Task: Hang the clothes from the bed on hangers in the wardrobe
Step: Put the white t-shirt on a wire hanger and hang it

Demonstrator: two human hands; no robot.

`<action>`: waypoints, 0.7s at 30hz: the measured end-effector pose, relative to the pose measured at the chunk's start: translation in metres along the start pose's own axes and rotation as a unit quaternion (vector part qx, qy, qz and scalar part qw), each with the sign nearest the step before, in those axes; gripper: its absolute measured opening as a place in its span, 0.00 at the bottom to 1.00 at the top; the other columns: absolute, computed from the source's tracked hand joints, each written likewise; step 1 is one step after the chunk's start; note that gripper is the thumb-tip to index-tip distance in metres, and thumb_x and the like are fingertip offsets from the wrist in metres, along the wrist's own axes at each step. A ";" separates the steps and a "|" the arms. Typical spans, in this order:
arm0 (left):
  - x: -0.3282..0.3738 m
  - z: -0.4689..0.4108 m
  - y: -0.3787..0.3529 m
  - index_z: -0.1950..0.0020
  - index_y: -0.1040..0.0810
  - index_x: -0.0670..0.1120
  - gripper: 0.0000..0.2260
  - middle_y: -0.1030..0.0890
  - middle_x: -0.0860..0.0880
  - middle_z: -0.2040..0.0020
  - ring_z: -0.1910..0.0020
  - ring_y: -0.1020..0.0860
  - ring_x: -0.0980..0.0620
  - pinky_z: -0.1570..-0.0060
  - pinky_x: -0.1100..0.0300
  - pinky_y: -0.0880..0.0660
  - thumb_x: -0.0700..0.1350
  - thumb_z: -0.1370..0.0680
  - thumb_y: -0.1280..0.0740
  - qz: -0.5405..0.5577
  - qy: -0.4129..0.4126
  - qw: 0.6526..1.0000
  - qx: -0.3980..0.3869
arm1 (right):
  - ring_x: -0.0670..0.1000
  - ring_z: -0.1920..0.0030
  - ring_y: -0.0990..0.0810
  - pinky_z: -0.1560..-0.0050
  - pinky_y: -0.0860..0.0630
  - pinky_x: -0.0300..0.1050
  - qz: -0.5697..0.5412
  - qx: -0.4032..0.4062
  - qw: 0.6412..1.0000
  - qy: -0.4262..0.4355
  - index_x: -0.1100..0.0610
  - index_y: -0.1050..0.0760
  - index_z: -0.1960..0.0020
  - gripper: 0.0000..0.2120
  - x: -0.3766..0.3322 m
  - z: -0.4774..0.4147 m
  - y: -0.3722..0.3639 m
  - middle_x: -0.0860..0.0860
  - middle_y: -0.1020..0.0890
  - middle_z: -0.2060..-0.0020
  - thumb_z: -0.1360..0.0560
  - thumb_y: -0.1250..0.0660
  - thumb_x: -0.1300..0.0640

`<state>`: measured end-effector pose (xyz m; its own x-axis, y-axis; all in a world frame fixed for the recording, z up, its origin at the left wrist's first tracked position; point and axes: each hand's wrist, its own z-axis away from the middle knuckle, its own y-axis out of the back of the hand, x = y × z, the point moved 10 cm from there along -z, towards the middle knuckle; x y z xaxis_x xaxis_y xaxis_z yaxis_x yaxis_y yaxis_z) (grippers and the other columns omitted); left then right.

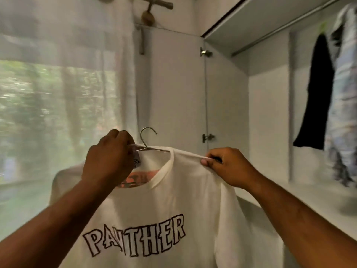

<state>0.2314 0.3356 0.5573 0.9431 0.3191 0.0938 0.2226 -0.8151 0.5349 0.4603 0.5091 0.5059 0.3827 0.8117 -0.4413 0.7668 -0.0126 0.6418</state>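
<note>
T-shirt (pixel 173 200) outside wardrobe (pixel 270 113); black garment (pixel 316 97) inside

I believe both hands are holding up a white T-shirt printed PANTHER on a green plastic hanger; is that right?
Not quite: the head view shows a thin silver wire hanger, not a green plastic one. The rest holds: the left hand and the right hand are holding up the white T-shirt printed PANTHER on it.
</note>
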 end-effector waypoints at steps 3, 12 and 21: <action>0.018 -0.045 -0.068 0.54 0.23 0.54 0.09 0.24 0.54 0.52 0.56 0.24 0.49 0.57 0.51 0.25 0.43 0.28 0.26 0.150 -0.009 0.987 -0.049 | 0.41 0.65 0.23 0.64 0.30 0.35 0.041 0.021 0.998 -0.040 0.46 0.21 0.62 0.12 0.047 -0.017 0.017 0.45 0.19 0.66 0.20 0.32 0.46; 0.079 -0.180 -0.221 0.58 0.19 0.55 0.20 0.18 0.56 0.57 0.58 0.22 0.53 0.63 0.58 0.27 0.70 0.35 0.27 0.206 -0.095 0.965 -0.136 | 0.46 0.58 0.15 0.55 0.21 0.37 -0.038 0.077 0.985 -0.153 0.49 0.16 0.53 0.11 0.121 -0.068 0.065 0.47 0.13 0.57 0.21 0.33 0.45; 0.191 -0.298 -0.268 0.60 0.18 0.49 0.26 0.19 0.48 0.61 0.60 0.22 0.47 0.64 0.58 0.28 0.72 0.38 0.26 0.264 -0.126 0.953 -0.079 | 0.53 0.61 0.17 0.56 0.21 0.45 0.034 0.295 0.945 -0.136 0.55 0.15 0.56 0.11 0.153 -0.133 0.179 0.58 0.13 0.58 0.19 0.33 0.53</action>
<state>0.2785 0.7587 0.6821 0.9469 -0.2589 0.1908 -0.3214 -0.7409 0.5898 0.5874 0.7085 0.6366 0.4988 0.6179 -0.6077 0.8585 -0.4485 0.2486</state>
